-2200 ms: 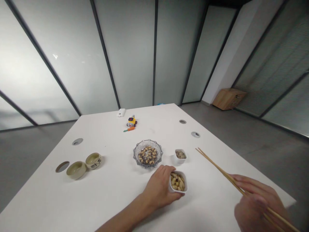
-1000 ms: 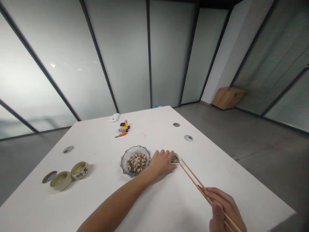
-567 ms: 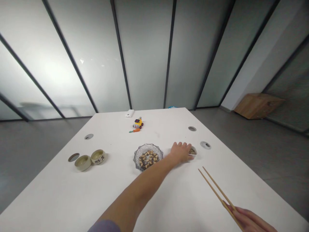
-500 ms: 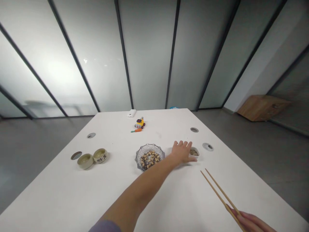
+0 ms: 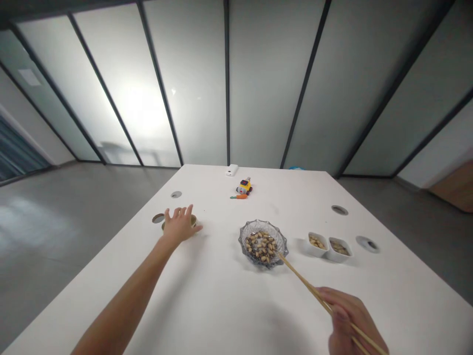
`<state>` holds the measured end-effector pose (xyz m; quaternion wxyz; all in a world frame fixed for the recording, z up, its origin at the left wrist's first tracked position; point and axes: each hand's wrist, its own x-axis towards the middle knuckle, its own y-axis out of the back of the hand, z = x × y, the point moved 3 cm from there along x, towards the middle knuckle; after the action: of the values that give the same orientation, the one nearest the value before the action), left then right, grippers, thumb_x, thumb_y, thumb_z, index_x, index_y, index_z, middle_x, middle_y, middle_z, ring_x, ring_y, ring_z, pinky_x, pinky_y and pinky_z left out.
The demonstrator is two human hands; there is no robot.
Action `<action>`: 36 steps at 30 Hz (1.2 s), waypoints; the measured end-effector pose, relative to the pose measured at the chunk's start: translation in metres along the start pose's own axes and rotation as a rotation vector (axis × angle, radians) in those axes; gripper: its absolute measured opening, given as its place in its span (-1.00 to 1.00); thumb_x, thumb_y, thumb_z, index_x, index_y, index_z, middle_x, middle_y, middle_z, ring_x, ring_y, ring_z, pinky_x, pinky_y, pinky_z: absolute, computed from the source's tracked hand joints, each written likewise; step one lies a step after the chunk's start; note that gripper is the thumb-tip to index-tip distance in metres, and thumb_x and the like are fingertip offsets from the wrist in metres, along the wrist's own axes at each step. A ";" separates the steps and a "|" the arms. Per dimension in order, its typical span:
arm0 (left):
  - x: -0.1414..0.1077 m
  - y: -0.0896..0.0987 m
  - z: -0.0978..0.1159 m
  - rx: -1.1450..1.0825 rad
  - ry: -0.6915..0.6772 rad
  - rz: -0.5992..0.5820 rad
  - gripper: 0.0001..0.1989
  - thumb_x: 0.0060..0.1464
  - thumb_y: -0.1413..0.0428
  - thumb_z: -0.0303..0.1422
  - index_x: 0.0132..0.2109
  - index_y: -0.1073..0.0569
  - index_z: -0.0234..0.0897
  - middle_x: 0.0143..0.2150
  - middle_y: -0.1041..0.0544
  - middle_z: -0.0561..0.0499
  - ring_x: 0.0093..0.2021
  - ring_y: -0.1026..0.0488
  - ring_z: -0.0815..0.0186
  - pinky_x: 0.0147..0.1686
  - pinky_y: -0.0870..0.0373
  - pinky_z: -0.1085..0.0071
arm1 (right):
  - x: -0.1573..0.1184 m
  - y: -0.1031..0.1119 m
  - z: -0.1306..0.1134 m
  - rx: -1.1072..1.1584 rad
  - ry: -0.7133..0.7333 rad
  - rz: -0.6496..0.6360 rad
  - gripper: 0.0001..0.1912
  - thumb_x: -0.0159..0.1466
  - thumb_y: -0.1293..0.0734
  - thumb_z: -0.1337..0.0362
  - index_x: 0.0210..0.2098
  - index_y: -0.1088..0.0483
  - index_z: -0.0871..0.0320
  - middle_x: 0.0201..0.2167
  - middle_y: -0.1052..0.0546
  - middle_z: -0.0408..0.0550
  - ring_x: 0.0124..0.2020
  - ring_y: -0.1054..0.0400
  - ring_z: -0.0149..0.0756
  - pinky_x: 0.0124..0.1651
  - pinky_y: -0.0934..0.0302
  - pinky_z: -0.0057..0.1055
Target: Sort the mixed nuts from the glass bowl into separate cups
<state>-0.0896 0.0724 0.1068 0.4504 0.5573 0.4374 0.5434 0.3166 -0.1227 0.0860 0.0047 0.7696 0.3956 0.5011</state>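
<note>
My left hand (image 5: pixel 179 224) reaches over the two small round bowls (image 5: pixel 194 221) at the left of the table, fingers spread; it covers most of them, and I cannot tell whether it touches them. My right hand (image 5: pixel 351 315) holds a pair of wooden chopsticks (image 5: pixel 306 283) at the lower right. Their tips are at the near right rim of a scalloped glass bowl (image 5: pixel 283 241). In that bowl lie pale nuts (image 5: pixel 263 246) mixed with small dark seeds. To its right, two small white dishes (image 5: pixel 322 253) stand side by side, one with pale nuts, one with flatter greyish pieces.
A yellow toy truck (image 5: pixel 244 186) and an orange toy carrot (image 5: pixel 240 196) lie toward the back of the white table (image 5: pixel 214 286). A white box-like object (image 5: pixel 231 170) sits near the far edge. Round cable holes (image 5: pixel 339 210) are set along both sides.
My left hand has moved from the white dishes across to the round bowls on the left. My right hand has brought the chopsticks to the glass bowl. The view has turned left.
</note>
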 end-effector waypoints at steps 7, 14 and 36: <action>0.003 -0.015 -0.007 0.045 -0.063 -0.110 -0.58 0.19 -0.20 -0.12 0.07 -0.50 -0.30 -0.05 -0.66 -0.34 0.08 -0.55 -0.21 0.31 0.14 -0.38 | 0.021 -0.035 -0.024 0.087 -0.074 -0.017 -0.72 0.49 -0.22 0.13 -0.23 -0.51 0.08 -0.31 -0.60 -0.07 -0.26 -0.53 -0.25 -0.19 -0.38 -0.33; -0.043 -0.033 0.047 -0.121 -0.191 -0.014 -0.59 0.19 -0.19 -0.11 0.13 -0.44 -0.14 0.00 -0.64 -0.19 0.10 -0.54 -0.11 0.30 -0.10 -0.15 | 0.033 -0.062 -0.007 0.096 -0.080 -0.181 -0.72 0.47 -0.27 0.12 -0.26 -0.55 0.09 -0.32 -0.61 -0.04 -0.29 -0.53 -0.25 -0.20 -0.42 -0.33; -0.075 -0.083 0.070 -0.695 -0.129 0.047 -0.41 0.13 -0.26 -0.23 0.25 -0.28 -0.17 0.16 -0.53 -0.15 0.16 -0.49 -0.01 0.15 -0.40 0.04 | 0.021 -0.114 -0.001 0.170 -0.091 -0.231 -0.73 0.46 -0.29 0.14 -0.23 -0.59 0.08 -0.28 -0.63 -0.03 -0.22 -0.55 -0.24 -0.12 -0.47 -0.31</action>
<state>-0.0217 0.0149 0.0095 0.6271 0.4138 0.1840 0.6338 0.2507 -0.0318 0.0562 0.0152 0.7385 0.5221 0.4263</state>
